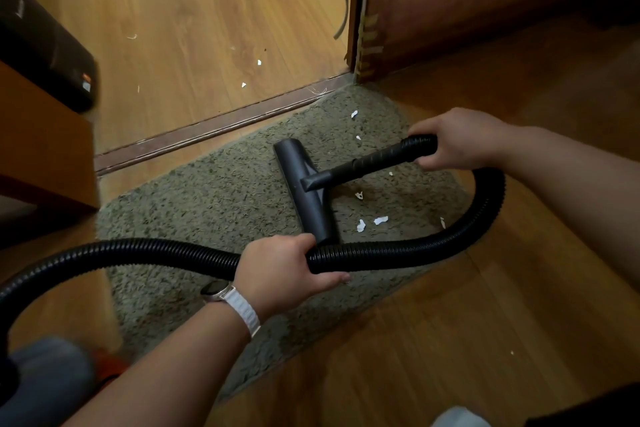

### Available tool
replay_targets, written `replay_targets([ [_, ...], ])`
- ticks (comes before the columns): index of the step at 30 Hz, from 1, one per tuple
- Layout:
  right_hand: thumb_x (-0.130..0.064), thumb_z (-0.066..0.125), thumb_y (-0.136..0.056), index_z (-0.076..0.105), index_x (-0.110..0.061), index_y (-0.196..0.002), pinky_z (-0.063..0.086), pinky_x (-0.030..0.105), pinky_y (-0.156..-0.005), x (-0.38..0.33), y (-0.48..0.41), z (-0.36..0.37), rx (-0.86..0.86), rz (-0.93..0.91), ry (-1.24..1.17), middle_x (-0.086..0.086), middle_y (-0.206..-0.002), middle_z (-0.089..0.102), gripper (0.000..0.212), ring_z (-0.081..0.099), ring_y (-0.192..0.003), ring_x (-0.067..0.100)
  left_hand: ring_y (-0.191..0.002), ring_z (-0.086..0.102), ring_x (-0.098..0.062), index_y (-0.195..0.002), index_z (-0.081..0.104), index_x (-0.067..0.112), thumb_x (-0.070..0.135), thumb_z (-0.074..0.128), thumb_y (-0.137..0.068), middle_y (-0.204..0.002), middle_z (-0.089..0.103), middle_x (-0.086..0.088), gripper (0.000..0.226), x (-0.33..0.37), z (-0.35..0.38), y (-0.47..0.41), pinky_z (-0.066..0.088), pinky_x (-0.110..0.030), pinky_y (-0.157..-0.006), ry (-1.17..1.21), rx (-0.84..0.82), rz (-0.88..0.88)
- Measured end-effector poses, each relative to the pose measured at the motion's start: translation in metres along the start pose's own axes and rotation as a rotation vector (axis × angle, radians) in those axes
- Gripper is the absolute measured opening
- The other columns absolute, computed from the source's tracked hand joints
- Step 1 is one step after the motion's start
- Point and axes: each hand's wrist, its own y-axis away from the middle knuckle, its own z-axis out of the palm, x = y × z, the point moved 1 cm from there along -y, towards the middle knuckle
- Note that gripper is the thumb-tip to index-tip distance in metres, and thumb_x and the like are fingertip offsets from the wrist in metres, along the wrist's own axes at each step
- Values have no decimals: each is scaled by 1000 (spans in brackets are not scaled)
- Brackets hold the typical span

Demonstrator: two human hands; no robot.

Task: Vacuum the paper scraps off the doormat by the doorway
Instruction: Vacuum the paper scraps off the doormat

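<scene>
1. Head camera, looking down: a shaggy grey-green doormat [214, 204] lies on glossy wood-plank floor [450, 340]. Its far edge sits by a dark threshold strip [207, 128], beside a reddish wooden door [467, 3].
2. A matte black T-shaped floor head [304, 191] rests near the middle of the mat. Its long bar runs from far to near, and a rigid ribbed wand [377, 159] leaves it at a right angle, pointing right.
3. The right hand [460, 139] has its fingers curled tight around the corrugated black hose [485, 218] where it joins the wand.
4. The left hand [280, 267], with a white-strapped watch [216, 289] on the wrist, wraps around the same hose just nearer than the bar's near end.
5. The hose loops out to the right, then back leftward through the left hand.
6. The paper scraps [380, 220] are small, white, thin and torn. They all lie to the right of the bar, mostly inside the hose loop, with two beyond the wand.
7. The next sweep therefore probably has to travel rightward, toward the right hand, which is the nearer one.
8. One fleck by the mat's right edge is blurred, so it may lie on the pile or on the floor.
</scene>
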Motion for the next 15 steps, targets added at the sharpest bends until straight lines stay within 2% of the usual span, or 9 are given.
replay_targets([
  [3,-36,69,-90,63,-37,-113,43,30,-53,0,4,-3,4,-8,12,-7,-73,62,24,59,-65,12,-64,60,-7,-79,55,27,95,32,-65,-64,57,11,73,-1,4,1,53,-29,-61,-1,15,8],
  [7,-37,69,-89,62,-41,-111,47,34,-55,7,18,-14,19,13,36,-7,-73,63,23,60,-65,13,-65,61,-9,-78,52,27,94,33,-67,-65,56,11,70,4,6,1,52,-28,-60,10,45,12],
  [12,-37,69,-91,61,-41,-110,40,29,-50,24,41,-33,27,119,28,-5,-74,63,22,58,-61,15,-48,50,-10,-66,40,31,93,32,-67,-50,40,13,63,15,7,-8,32,-23,-43,65,192,75],
  [15,-35,70,-91,62,-39,-112,42,30,-51,33,50,-33,5,168,23,-4,-72,63,23,59,-60,15,-48,52,-11,-66,42,29,93,32,-66,-49,40,12,65,23,11,-11,31,-23,-43,70,196,92],
])
